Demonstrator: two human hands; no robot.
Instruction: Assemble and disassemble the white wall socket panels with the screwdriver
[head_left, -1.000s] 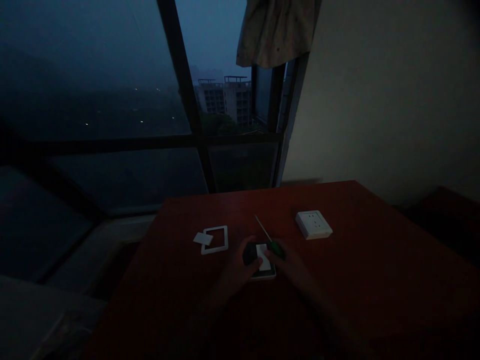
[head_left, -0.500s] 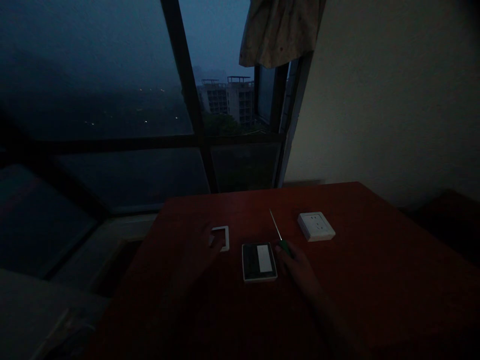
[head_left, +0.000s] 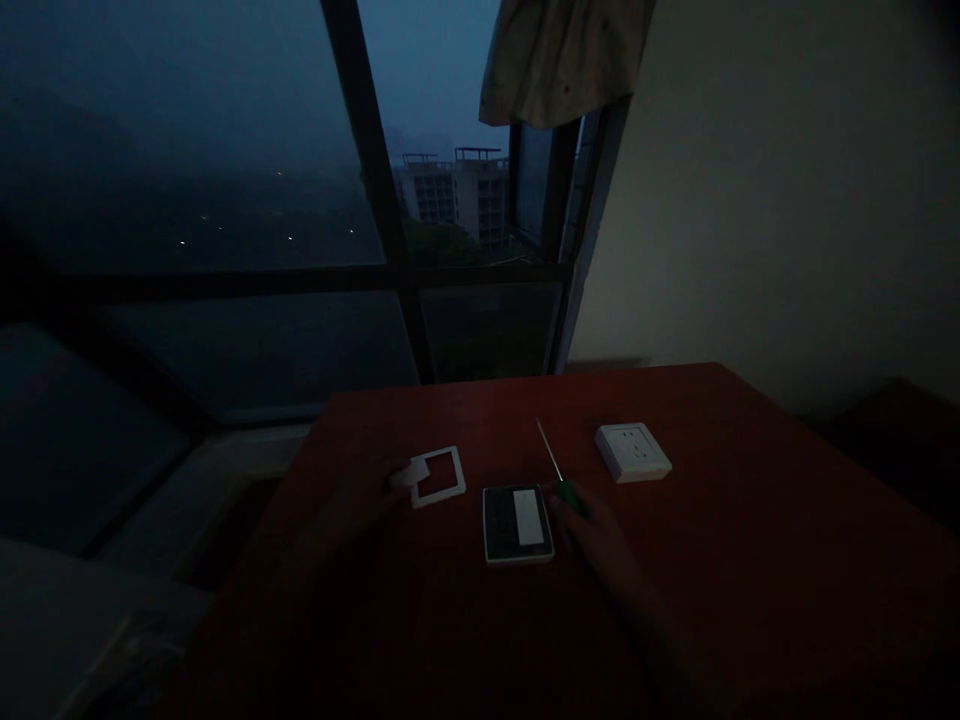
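Observation:
My left hand (head_left: 369,492) is closed on a small white plate (head_left: 409,473), its fingers dim in the low light. That plate overlaps the left side of a square white frame (head_left: 460,470) lying on the table. In my right hand (head_left: 594,523) is a screwdriver (head_left: 568,494) with a green handle, its thin metal shaft pointing away from me. Between both hands sits a square wall switch (head_left: 501,525), dark inside with a pale rim. A white rocker panel (head_left: 529,517) fills its right part; my right fingers are close beside it.
A white wall socket (head_left: 634,452) in a thick box stands at the right on the reddish table (head_left: 750,520). Beyond the table's far edge are a dark-framed window (head_left: 401,275), a curtain (head_left: 566,65) and a pale wall (head_left: 750,200). The room is dim.
My left hand has drawn back to the left from the white frame's opening and now grips the small white plate. The frame lies more exposed and slightly turned. My right hand has hardly moved.

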